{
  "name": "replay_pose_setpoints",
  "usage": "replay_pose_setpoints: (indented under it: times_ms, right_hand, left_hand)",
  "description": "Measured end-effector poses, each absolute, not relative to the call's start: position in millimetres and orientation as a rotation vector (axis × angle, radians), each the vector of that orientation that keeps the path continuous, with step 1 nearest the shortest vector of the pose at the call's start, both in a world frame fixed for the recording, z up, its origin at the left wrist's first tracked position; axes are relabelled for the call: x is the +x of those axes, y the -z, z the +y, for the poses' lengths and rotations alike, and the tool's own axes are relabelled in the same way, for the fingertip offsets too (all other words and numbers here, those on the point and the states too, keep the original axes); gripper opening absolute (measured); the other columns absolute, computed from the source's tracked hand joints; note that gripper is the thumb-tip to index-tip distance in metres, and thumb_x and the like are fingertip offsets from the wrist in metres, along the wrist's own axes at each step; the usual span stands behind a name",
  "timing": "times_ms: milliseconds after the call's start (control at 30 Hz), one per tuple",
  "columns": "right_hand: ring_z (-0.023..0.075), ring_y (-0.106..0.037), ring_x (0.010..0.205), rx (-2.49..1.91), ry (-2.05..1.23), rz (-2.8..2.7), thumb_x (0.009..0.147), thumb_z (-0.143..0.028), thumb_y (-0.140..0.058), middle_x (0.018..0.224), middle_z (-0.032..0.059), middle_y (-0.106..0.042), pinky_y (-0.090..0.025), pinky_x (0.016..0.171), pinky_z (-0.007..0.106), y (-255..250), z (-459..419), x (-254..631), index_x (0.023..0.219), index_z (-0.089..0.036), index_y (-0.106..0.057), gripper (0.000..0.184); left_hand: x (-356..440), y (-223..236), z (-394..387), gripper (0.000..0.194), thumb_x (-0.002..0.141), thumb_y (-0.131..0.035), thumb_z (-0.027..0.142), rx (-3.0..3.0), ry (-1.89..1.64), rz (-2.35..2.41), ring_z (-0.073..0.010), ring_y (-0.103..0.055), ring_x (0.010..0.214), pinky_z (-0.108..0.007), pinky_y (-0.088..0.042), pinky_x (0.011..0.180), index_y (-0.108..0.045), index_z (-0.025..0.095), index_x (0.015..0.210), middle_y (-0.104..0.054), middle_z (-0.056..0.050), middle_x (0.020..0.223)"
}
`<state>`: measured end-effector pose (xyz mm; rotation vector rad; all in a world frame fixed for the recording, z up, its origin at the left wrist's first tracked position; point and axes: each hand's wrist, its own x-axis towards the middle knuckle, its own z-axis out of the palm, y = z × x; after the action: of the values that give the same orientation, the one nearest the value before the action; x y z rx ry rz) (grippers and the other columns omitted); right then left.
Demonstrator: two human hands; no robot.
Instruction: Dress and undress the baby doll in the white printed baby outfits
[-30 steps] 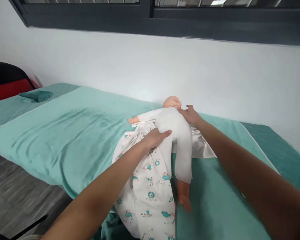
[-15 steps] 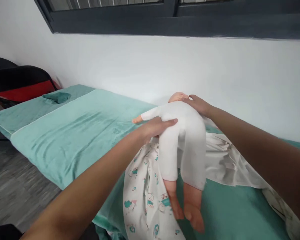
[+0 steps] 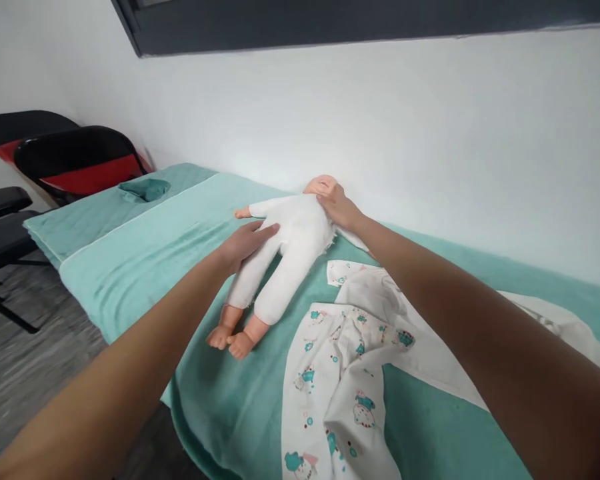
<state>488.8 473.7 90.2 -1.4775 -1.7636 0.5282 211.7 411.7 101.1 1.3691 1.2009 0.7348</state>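
Observation:
A baby doll [image 3: 300, 230] with a white cloth body lies on the green-covered bed [image 3: 150, 267], legs pointing towards me and to the left. Its feet and hand are bare and flesh-coloured. My left hand [image 3: 250, 241] grips the hip and side, thumb on top. At the head and neck, my right hand [image 3: 337, 205] takes hold, hiding part of the head. Right of the doll, a white baby garment printed with small teal figures [image 3: 335, 387] is spread in folds on the cover, partly behind my right forearm.
Black and red chairs [image 3: 87, 160] stand beyond the bed's far left end. A face opening [image 3: 145, 190] shows in the cover there. The white wall [image 3: 380, 133] runs along the bed's far side, with a dark window frame [image 3: 330, 23] above.
Both hands have moved the doll left, away from the printed garment, and it has gone from held above the garment to lying on the bed. The view has turned slightly.

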Motion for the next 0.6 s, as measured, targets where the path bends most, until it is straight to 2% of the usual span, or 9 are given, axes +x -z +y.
replay_pose_setpoints:
  times_ms: [67,133,200,233,300,367,467,533,600]
  right_hand:
    - [0.0315,-0.048,0.142,-1.576,-0.536,-1.757,0.092,-0.067,-0.048,0.157,0.0171,-0.047,-0.038,0.117,0.047,-87,462,501,0.156,-0.018,-0.026,0.083]
    - [0.0318,-0.061,0.127,-1.752,-0.532,-1.779,0.094,-0.073,-0.038,0.143,0.0181,-0.06,-0.048,0.106,0.045,-85,436,527,0.153,-0.018,-0.031,0.081]
    - [0.0298,-0.067,0.113,-1.994,-0.401,-1.816,0.098,-0.071,-0.022,0.131,0.018,-0.067,-0.051,0.096,0.042,-84,399,563,0.14,-0.018,-0.046,0.072]
    - [0.0307,-0.067,0.107,-2.065,-0.364,-1.825,0.1,-0.067,-0.021,0.123,0.019,-0.07,-0.051,0.094,0.044,-84,377,581,0.127,-0.017,-0.055,0.067]
    - [0.0328,-0.067,0.094,-2.172,-0.34,-1.845,0.097,-0.068,-0.032,0.102,0.0193,-0.073,-0.051,0.087,0.048,-83,330,614,0.102,-0.019,-0.064,0.059]
    - [0.0321,-0.067,0.082,-2.242,-0.363,-1.895,0.089,-0.065,-0.051,0.089,0.0159,-0.073,-0.051,0.08,0.048,-84,285,636,0.089,-0.022,-0.065,0.046]
    - [0.0322,-0.068,0.089,-2.228,-0.389,-1.997,0.082,-0.048,-0.064,0.1,0.012,-0.075,-0.051,0.081,0.045,-90,231,638,0.094,-0.023,-0.068,0.028]
    - [0.0304,-0.067,0.099,-2.11,-0.385,-2.077,0.085,-0.039,-0.058,0.112,0.0097,-0.074,-0.05,0.086,0.041,-102,202,622,0.101,-0.023,-0.069,0.025]
    - [0.0275,-0.067,0.1,-1.883,-0.364,-2.137,0.09,-0.036,-0.052,0.112,0.0095,-0.074,-0.049,0.087,0.039,-121,176,597,0.103,-0.021,-0.068,0.026]
  left_hand:
    - [213,-100,400,0.06,0.089,-0.063,0.058,1.585,-0.768,1.377,-0.0345,-0.071,0.107,-0.051,-0.056,0.093,-0.064,0.013,0.128,-0.073,-0.017,0.119]
    - [218,-101,376,0.055,0.096,-0.055,0.05,1.988,-0.857,1.528,-0.0391,-0.061,0.123,-0.057,-0.048,0.104,-0.06,0.01,0.134,-0.066,-0.021,0.131]
    - [226,-99,345,0.048,0.098,-0.052,0.04,2.409,-0.915,1.484,-0.038,-0.05,0.135,-0.055,-0.043,0.111,-0.058,0.012,0.137,-0.059,-0.02,0.142]
    - [232,-95,328,0.045,0.099,-0.052,0.037,2.558,-0.879,1.385,-0.0353,-0.049,0.137,-0.052,-0.044,0.112,-0.057,0.015,0.138,-0.058,-0.018,0.143]
    - [246,-83,297,0.048,0.095,-0.06,0.043,2.724,-0.704,1.188,-0.0332,-0.049,0.137,-0.051,-0.043,0.114,-0.059,0.016,0.134,-0.061,-0.016,0.14]
    - [262,-70,272,0.047,0.087,-0.07,0.047,2.818,-0.51,1.097,-0.0375,-0.042,0.144,-0.058,-0.034,0.12,-0.065,0.014,0.121,-0.059,-0.018,0.143]
    - [288,-66,246,0.021,0.088,-0.068,0.028,2.921,-0.393,0.932,-0.038,-0.032,0.151,-0.058,-0.032,0.122,-0.069,0.015,0.105,-0.056,-0.017,0.147]
    - [305,-79,231,0.017,0.087,-0.064,0.016,2.99,-0.468,0.701,-0.0351,-0.03,0.153,-0.054,-0.033,0.122,-0.069,0.017,0.103,-0.052,-0.014,0.151]
    - [322,-100,216,0.018,0.084,-0.064,0.011,3.026,-0.618,0.496,-0.0345,-0.027,0.154,-0.054,-0.03,0.123,-0.067,0.018,0.1,-0.044,-0.014,0.158]
